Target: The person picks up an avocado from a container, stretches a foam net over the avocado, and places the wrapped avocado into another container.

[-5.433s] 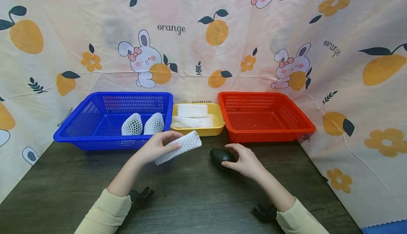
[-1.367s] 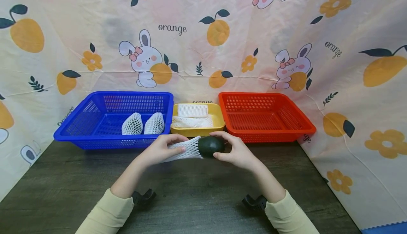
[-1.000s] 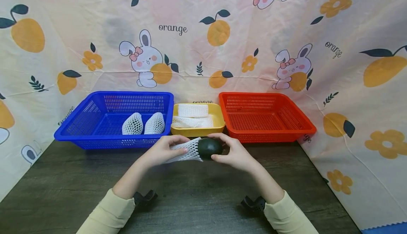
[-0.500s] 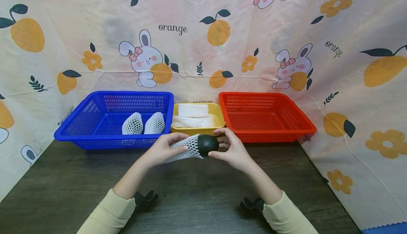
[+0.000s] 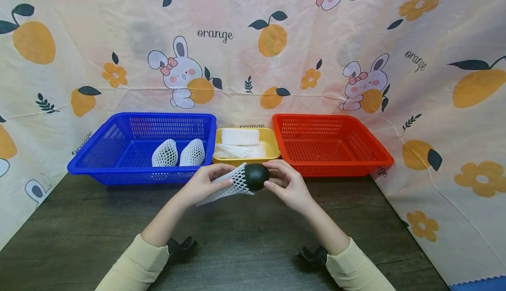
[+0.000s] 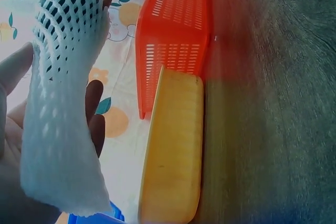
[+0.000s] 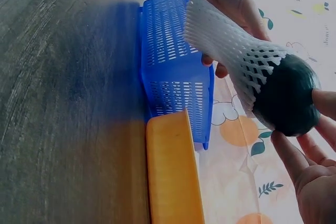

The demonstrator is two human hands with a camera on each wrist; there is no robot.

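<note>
A dark green avocado [image 5: 256, 177] sits partly inside a white foam net sleeve [image 5: 233, 185], its rounded end sticking out to the right. My left hand [image 5: 205, 185] grips the sleeve from the left, thumb in front and fingers behind. In the left wrist view the sleeve's stretched mesh [image 6: 68, 19] spreads round the fruit, and its loose tail hangs below. My right hand [image 5: 290, 188] holds the bare end of the avocado [image 7: 289, 98] between thumb and fingertips. Both hands are raised over the dark table, in front of the yellow tray.
A blue basket [image 5: 142, 177] at the back left has two net-wrapped pieces [image 5: 164, 153] in it. Flat foam sleeves [image 5: 240, 137] lie in the yellow tray [image 5: 270, 144]. To its right stands a red basket [image 5: 336, 169]. A printed cloth [image 5: 237, 71] hangs behind.
The right hand has brought the avocado over from the right to the sleeve in the left hand. Lately the fruit has gone deeper into the sleeve, and the right fingers have shifted to its end.
</note>
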